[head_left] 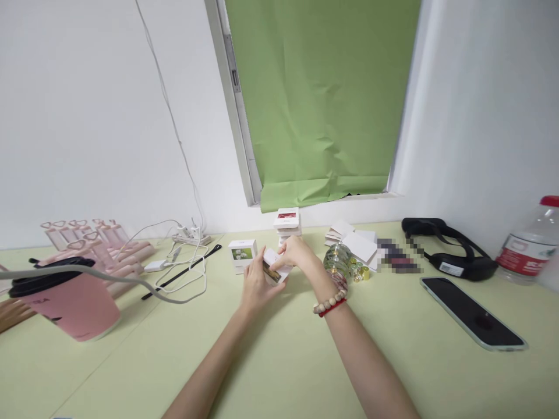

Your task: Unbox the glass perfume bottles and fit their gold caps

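A small white printed cardboard box is held over the table in front of me. My left hand grips it from the left and below, fingers and thumb closed round its sides. Bent over its top edge, my right hand has its fingers pressed to the box; what the fingertips pinch there is partly hidden. A similar white box with a green picture stands upright just left of my hands. Behind them rises a stack of boxes, the top one showing a red picture.
Right of my hands are clear glass jars, gold caps and flat white cartons. Further right lie a black headset, a phone and a bottle. Leftward are a pink cup, cables, pink tubes and another person's hand.
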A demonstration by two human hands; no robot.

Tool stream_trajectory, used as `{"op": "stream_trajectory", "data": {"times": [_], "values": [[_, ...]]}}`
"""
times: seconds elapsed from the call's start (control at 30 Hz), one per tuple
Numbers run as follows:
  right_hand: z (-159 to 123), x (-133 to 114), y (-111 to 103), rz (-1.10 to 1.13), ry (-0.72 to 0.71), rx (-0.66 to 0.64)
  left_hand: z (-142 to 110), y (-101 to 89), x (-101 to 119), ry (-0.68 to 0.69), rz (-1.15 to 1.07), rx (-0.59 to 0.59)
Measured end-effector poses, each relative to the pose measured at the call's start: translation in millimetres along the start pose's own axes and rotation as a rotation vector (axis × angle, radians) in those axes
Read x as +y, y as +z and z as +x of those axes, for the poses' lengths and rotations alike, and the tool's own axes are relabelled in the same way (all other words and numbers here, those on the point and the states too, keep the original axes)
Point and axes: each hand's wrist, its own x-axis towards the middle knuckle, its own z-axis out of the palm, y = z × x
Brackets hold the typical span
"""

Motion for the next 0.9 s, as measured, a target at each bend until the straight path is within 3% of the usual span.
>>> {"op": "stream_trajectory", "data": {"times": [0.17,0.33,0.43,0.5,0.57,0.73,0.8,0.9], "values": [[1.5,0.9,1.9,-0.023,-0.039,-0.038,-3.9,2.9,3.3,-0.032,-0.022,0.018],[1.2,-3.6,3.1,0.061,-0.134,-0.056,-5.0,11.0,-2.9,-0.068,-0.028,0.119],[0.3,-6.0,3.1,0.211,-0.217,-0.231,-5.5,16.3,-7.9,-0.043,-0.054,0.172],[-0.2,-6.3,2.5,0.308,-0.212,-0.426,-6.0,17.0,-7.8,-0.034,-0.095,0.198],[-0.6,-5.3,0.5,0.358,-0.185,-0.515,-6.4,15.0,-4.5,-0.054,-0.137,0.205],[0.2,1.9,-7.9,0.080,-0.240,-0.228,-7.3,7.2,7.3,-0.110,-0.213,0.165],[1.3,4.9,-8.8,0.028,-0.264,-0.241,-7.6,6.7,8.7,-0.096,-0.218,0.171],[0.9,6.6,-8.3,0.012,-0.269,-0.371,-7.8,8.4,7.9,-0.083,-0.178,0.207]]}}
